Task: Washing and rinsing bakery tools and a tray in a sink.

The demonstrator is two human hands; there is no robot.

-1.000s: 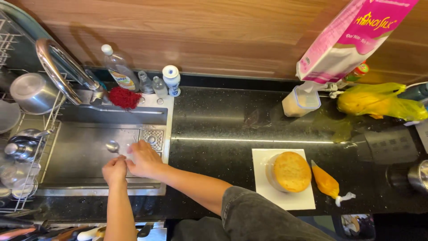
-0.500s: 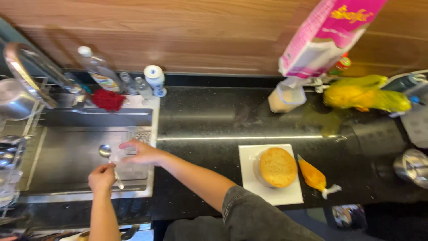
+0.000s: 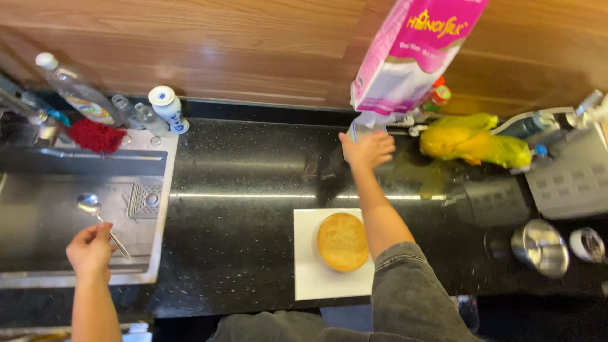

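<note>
- Left hand (image 3: 90, 251) is still pinching the metal spoon (image 3: 95, 211) by its handle, bowl up, over the sink (image 3: 38, 218).
- Right hand (image 3: 366, 149) has left the sink and is now gripping a clear cup (image 3: 361, 128) at the counter's back, under the pink carton (image 3: 411, 54).
- Round bread (image 3: 342, 241) is sitting unmoved on the white board (image 3: 313, 278).

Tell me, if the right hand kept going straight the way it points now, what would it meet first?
The right hand points toward the back wall; first in line is the small clear container under the pink carton. It may already touch it, but depth is unclear.
</note>
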